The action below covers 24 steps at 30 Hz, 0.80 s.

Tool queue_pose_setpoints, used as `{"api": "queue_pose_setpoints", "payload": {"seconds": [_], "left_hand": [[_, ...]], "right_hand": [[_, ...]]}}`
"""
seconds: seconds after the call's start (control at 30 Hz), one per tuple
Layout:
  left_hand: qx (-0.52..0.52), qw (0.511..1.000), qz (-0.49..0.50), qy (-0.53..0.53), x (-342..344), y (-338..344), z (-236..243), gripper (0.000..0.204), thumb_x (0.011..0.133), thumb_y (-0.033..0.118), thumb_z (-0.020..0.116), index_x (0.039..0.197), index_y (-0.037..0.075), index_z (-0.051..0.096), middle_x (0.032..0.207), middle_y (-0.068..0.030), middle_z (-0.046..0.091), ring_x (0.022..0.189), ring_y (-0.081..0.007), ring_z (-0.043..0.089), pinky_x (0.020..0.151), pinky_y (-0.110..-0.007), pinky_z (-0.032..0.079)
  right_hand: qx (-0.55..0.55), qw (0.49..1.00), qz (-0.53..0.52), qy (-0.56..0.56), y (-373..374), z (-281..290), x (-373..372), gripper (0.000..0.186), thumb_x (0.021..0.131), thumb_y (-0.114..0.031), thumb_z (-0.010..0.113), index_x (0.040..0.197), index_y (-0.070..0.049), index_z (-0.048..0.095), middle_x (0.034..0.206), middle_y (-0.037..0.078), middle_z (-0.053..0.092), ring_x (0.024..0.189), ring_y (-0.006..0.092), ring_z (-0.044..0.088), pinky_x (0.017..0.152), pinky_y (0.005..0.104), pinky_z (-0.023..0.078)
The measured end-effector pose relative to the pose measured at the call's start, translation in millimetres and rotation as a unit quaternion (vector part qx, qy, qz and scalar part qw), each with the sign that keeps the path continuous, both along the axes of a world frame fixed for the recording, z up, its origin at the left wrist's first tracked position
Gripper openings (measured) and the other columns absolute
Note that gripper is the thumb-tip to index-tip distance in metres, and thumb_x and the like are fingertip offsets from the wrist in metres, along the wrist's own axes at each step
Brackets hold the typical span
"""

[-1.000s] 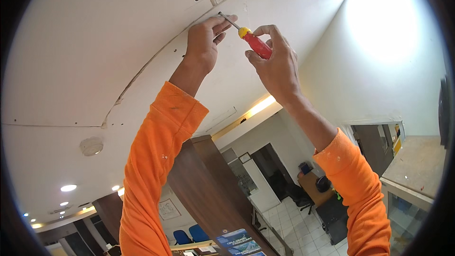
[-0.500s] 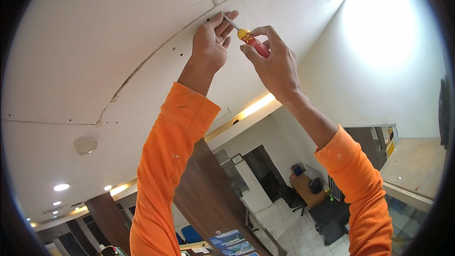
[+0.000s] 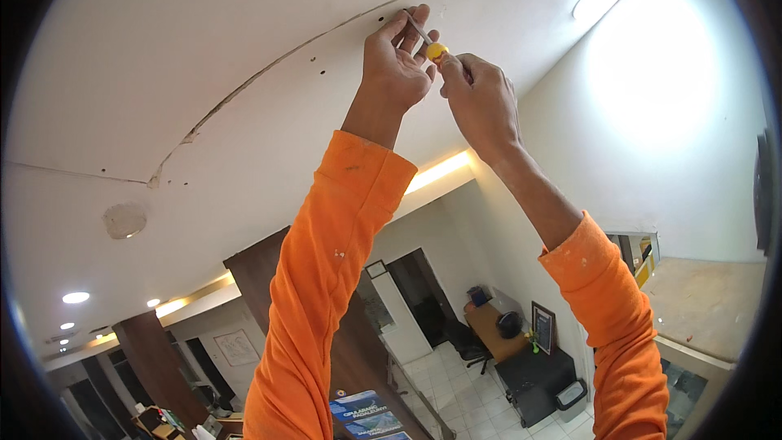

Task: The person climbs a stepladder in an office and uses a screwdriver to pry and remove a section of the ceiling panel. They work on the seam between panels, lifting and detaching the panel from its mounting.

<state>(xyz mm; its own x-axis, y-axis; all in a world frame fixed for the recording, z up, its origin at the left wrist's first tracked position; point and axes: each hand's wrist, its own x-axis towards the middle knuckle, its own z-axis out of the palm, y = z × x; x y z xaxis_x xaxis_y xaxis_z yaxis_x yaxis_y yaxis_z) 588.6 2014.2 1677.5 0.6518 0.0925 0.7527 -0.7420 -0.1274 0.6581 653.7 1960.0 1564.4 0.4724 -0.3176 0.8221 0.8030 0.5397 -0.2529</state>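
Overhead, a screwdriver (image 3: 437, 52) with a thin metal shaft and a yellow-collared handle points up and left at the white ceiling (image 3: 204, 24). My right hand (image 3: 482, 106) is closed round its handle, covering most of it. My left hand (image 3: 397, 72) is raised against the ceiling, palm partly toward me. Its thumb and fingertips close round the shaft near the tip; whether a screw sits there is hidden. A cracked, curved seam (image 3: 273, 68) runs across the ceiling just beside my left fingertips, with several dark screw spots along it.
A round patch (image 3: 125, 221) and a recessed light (image 3: 76, 297) are on the ceiling at left. Below stand a dark brown column (image 3: 265, 273), a blue printed board (image 3: 366, 414), an office chair (image 3: 468, 342) and a desk (image 3: 498, 330). A ledge (image 3: 705, 301) juts out at right.
The view has shifted, so the ceiling seam and room sit differently. My right hand has turned and wrapped further over the screwdriver handle, hiding its red part. My left hand stays at the tip.
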Motion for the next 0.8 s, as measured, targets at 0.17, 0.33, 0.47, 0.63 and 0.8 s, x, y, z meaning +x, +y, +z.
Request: {"api": "queue_pose_setpoints", "payload": {"seconds": [0.17, 0.33, 0.47, 0.63, 0.8], "left_hand": [[0.019, 1.000, 0.014, 0.006, 4, -2, 0, 0.023, 0.111, 0.025, 0.050, 0.127, 0.015, 0.064, 0.133, 0.0071, 0.069, 0.136, -0.0260, 0.046, 0.118, -0.052, 0.035], [-0.009, 1.000, -0.001, -0.018, 7, 0, -1, 0.022, 0.111, 0.026, 0.053, 0.127, 0.014, 0.062, 0.132, 0.0048, 0.068, 0.133, -0.0256, 0.050, 0.118, -0.050, 0.037], [-0.036, 0.997, -0.051, -0.040, 15, 0, -6, 0.023, 0.110, 0.024, 0.055, 0.129, 0.013, 0.057, 0.131, 0.0030, 0.065, 0.131, -0.0253, 0.052, 0.115, -0.047, 0.043], [-0.083, 0.992, -0.081, -0.050, 17, -6, -11, 0.025, 0.109, 0.024, 0.055, 0.132, 0.014, 0.055, 0.128, 0.0027, 0.064, 0.129, -0.0257, 0.053, 0.112, -0.045, 0.047], [-0.080, 0.993, -0.071, -0.058, 25, -8, -13, 0.022, 0.109, 0.028, 0.056, 0.128, 0.017, 0.058, 0.126, 0.0049, 0.064, 0.126, -0.0225, 0.054, 0.109, -0.044, 0.045]], "right_hand": [[0.070, 0.993, -0.086, -0.042, 7, -3, 4, 0.031, 0.095, -0.030, 0.068, 0.102, 0.000, 0.065, 0.078, 0.016, 0.070, 0.073, 0.0323, 0.068, 0.075, 0.0451, 0.053], [-0.005, 1.000, 0.015, -0.013, -9, -1, -4, 0.039, 0.096, -0.036, 0.067, 0.109, 0.001, 0.067, 0.080, 0.017, 0.072, 0.078, 0.0299, 0.071, 0.078, 0.0414, 0.055], [-0.021, 0.998, 0.060, -0.023, -6, 2, 5, 0.043, 0.097, -0.037, 0.065, 0.115, 0.002, 0.069, 0.082, 0.017, 0.073, 0.080, 0.0287, 0.072, 0.079, 0.0405, 0.055], [-0.027, 0.999, 0.025, -0.013, -10, 3, 2, 0.043, 0.097, -0.036, 0.064, 0.114, 0.003, 0.069, 0.083, 0.016, 0.074, 0.079, 0.0266, 0.071, 0.078, 0.0402, 0.055], [-0.041, 0.980, 0.194, -0.034, -9, 5, 19, 0.036, 0.099, -0.033, 0.057, 0.102, 0.001, 0.067, 0.079, 0.007, 0.064, 0.065, 0.0167, 0.061, 0.060, 0.0335, 0.047]]}}
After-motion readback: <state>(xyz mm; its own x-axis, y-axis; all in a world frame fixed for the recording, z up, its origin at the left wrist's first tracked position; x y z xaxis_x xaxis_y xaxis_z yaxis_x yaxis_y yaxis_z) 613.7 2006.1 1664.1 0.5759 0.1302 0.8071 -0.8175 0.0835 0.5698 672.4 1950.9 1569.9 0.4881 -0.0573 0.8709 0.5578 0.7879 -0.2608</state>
